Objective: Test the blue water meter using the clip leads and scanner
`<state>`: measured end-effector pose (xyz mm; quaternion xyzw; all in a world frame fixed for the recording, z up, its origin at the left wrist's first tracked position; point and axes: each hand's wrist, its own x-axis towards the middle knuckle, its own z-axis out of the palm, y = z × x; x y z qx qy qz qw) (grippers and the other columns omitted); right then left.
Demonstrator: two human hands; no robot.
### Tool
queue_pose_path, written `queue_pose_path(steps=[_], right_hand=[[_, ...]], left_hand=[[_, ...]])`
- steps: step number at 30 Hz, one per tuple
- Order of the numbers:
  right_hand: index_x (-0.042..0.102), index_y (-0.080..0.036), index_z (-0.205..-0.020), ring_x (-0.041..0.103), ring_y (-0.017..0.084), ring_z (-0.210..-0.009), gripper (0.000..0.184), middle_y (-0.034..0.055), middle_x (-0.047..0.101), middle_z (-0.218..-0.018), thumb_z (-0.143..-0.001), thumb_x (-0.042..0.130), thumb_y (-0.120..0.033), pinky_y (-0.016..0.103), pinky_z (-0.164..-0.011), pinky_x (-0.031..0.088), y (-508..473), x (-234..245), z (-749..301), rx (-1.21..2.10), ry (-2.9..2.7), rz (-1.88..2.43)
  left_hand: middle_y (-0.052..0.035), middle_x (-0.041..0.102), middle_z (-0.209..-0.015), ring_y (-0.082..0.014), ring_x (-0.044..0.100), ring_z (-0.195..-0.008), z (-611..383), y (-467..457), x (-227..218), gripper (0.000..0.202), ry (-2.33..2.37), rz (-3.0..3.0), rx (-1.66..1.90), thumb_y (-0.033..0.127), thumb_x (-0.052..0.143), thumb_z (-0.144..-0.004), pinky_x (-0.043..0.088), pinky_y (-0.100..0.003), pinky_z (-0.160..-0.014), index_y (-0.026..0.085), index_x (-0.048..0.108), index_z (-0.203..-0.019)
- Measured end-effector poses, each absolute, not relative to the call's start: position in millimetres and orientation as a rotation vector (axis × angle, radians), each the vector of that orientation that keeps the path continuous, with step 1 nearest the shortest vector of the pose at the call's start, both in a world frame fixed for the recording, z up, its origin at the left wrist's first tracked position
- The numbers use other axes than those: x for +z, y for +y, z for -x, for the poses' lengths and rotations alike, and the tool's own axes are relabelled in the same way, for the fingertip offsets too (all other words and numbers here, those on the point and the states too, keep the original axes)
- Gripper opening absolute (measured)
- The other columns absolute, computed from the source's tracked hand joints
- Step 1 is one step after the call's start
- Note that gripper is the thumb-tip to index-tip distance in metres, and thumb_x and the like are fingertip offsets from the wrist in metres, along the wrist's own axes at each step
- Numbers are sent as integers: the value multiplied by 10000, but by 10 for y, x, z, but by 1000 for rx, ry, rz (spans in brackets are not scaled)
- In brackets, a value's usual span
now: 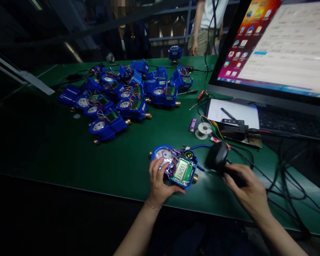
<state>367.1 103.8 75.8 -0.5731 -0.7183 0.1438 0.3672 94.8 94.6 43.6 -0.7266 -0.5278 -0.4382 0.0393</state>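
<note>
My left hand (158, 181) grips a blue water meter (176, 166) that lies on the green table (69, 156). Its cover is off, showing coloured wires, a white dial and a lit LCD with digits. My right hand (246, 190) holds a black handheld scanner (219, 157) by its handle, the head sitting just right of the meter. A cable runs from the scanner to the right.
Several more open blue meters (122, 96) are heaped at the table's back left. A monitor (280, 46) and keyboard (290, 122) stand at right, with paper, a pen, a black fixture (233, 128), a purple battery (193, 124) and tangled cables. Two people stand behind the table.
</note>
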Motion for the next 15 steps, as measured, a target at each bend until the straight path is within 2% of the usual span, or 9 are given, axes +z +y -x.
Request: queue_pose_path(steps=[2, 4, 9, 15], right_hand=[[554, -188, -971, 559, 188, -846, 233, 63, 561, -928, -819, 516, -360, 324, -761, 462, 1050, 726, -3826, 134, -1901, 1531], [543, -167, -1000, 559, 200, -819, 290, 78, 558, -936, -821, 506, -392, 336, -726, 473, 1070, 655, -3932, 45, -1981, 1582], [511, -157, -1075, 552, 216, -855, 368, 94, 550, -990, -814, 510, -417, 361, -736, 483, 1075, 476, -4028, 128, -2091, 1661], [532, -179, -1027, 565, 184, -868, 289, 63, 577, -941, -849, 463, -397, 310, -761, 471, 1355, 660, -4122, 275, -1967, 1573]], left_hand=[[-203, 455, -1130, -333, 354, -1175, -1147, 946, 392, 873, -1648, 2030, -1299, 674, 623, -523, 306, -485, -1014, 62, 447, -1121], [-213, 454, -1112, -334, 352, -1172, -1267, 964, 370, 829, -1641, 1937, -1257, 650, 603, -565, 306, -483, -1009, 47, 445, -1112], [-216, 446, -1129, -347, 360, -1175, -1214, 1013, 367, 766, -1593, 1972, -1264, 594, 638, -564, 342, -495, -978, 73, 440, -1090], [-171, 457, -1147, -312, 371, -1190, -1072, 983, 336, 611, -1564, 2064, -1236, 410, 723, -621, 373, -472, -967, 129, 442, -1085]])
